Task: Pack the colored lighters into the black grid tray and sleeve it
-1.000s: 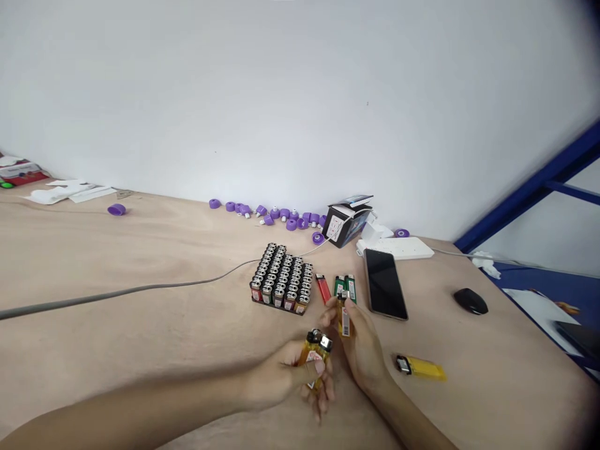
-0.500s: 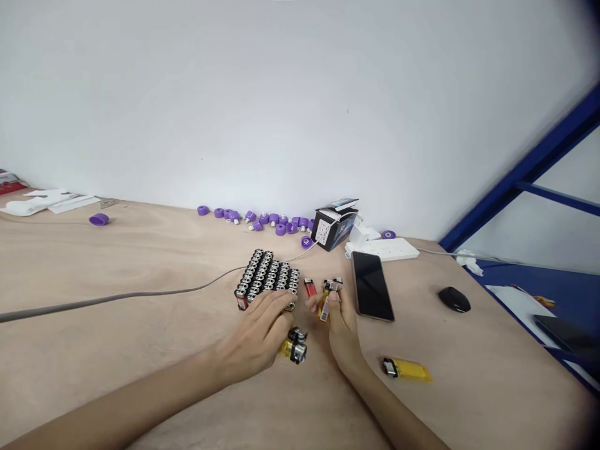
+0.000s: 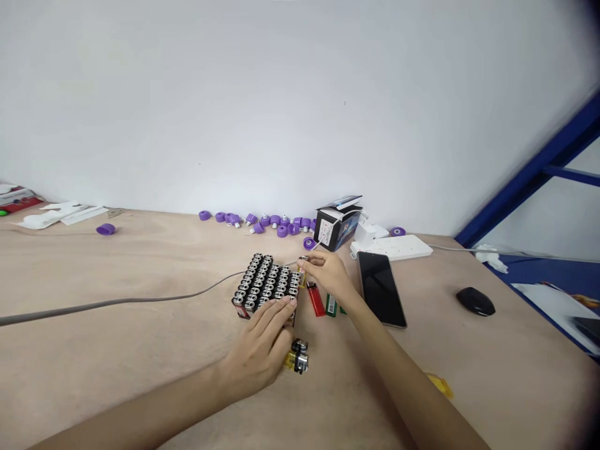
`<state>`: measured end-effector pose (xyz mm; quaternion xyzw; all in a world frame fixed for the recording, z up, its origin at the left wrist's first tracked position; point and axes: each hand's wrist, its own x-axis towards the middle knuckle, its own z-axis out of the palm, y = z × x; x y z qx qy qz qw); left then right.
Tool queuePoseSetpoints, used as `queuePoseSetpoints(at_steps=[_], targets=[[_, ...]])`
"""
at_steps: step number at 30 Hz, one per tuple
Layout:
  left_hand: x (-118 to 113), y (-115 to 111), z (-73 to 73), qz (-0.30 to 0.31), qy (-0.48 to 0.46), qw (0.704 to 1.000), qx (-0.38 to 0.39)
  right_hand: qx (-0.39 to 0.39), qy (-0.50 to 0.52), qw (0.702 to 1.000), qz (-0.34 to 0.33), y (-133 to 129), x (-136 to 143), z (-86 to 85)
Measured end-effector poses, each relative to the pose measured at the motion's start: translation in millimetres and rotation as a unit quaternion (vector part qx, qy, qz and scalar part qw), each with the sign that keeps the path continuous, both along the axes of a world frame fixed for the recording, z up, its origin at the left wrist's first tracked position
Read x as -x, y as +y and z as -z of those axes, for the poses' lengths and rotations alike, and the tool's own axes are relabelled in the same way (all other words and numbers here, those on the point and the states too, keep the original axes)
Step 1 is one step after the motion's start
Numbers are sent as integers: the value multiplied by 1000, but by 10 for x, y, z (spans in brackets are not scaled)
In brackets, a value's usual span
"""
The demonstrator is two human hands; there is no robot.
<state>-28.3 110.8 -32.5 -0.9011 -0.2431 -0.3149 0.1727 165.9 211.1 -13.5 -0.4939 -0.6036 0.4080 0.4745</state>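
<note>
My left hand lies across the near edge of a block of upright lighters, packed in rows with metal tops up. Yellow lighters stick out from under its thumb side, seemingly held in the palm; the grip is partly hidden. At the block's far right corner, my right hand pinches a yellow lighter upright against the rows. Just right of the block lie a red lighter and a green lighter. More green shows behind my right wrist.
A phone, a black mouse and a white power strip are to the right. Purple caps and a black box line the wall. A grey cable runs to the block. A yellow lighter lies behind my right forearm.
My right hand has moved away from me and left to the block's far right corner with a yellow lighter. Green lighters now show on the table. My left hand stays on the block.
</note>
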Motion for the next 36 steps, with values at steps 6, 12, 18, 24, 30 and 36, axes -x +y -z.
queuePoseSetpoints(at_steps=[6, 12, 18, 24, 30, 36], targets=[[-5, 12, 0, 11, -4, 1000, 11, 14, -13, 1000, -19, 24, -68, 64], [-21, 7, -12, 6, -3, 1000, 9, 2, -29, 998, -49, 18, -53, 5], [-21, 9, 2, 0, -3, 1000, 12, -42, -92, 993, -55, -29, -25, -41], [-20, 5, 4, 4, 2, 1000, 12, -99, -174, 976, -81, -44, -39, -55], [-15, 13, 7, 6, 3, 1000, 11, -129, -236, 953, -141, -104, -75, -183], [-23, 10, 35, 2, -1, 1000, 21, -111, -267, 938, -191, -152, -109, -226]])
